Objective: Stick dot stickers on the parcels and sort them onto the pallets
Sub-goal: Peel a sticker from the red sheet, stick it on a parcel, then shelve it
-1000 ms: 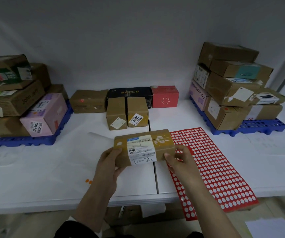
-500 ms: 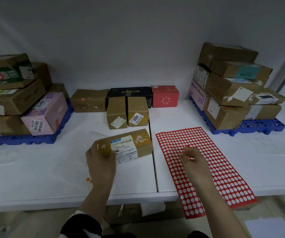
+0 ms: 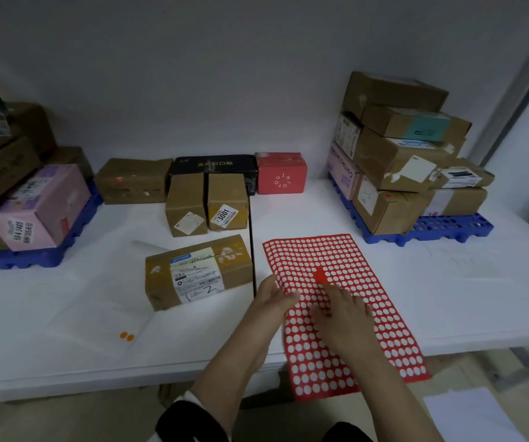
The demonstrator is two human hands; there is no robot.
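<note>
A brown parcel point(image 3: 197, 272) with a white shipping label lies on the white table point(image 3: 49, 330), no hand on it. To its right is the red sticker sheet point(image 3: 352, 314), covered in white dots and overhanging the front edge. My left hand point(image 3: 272, 296) rests with straight fingers on the sheet's left edge. My right hand point(image 3: 344, 315) lies on the sheet, fingertips at a small solid red patch point(image 3: 320, 275); whether they pinch a sticker is unclear. Blue pallets stacked with parcels stand at the left point(image 3: 33, 260) and right point(image 3: 448, 229).
Several unsorted parcels line the back wall: a brown box point(image 3: 132, 180), a black box point(image 3: 213, 165), a red box point(image 3: 280, 172) and two small brown boxes point(image 3: 207, 202). Two orange dots point(image 3: 126, 336) lie on the table. A metal rack post point(image 3: 511, 100) rises at the right.
Both hands held the parcel a second ago. It was set down left of the sheet, my left hand let go and moved onto the sheet's edge, and my right hand reached onto the sheet.
</note>
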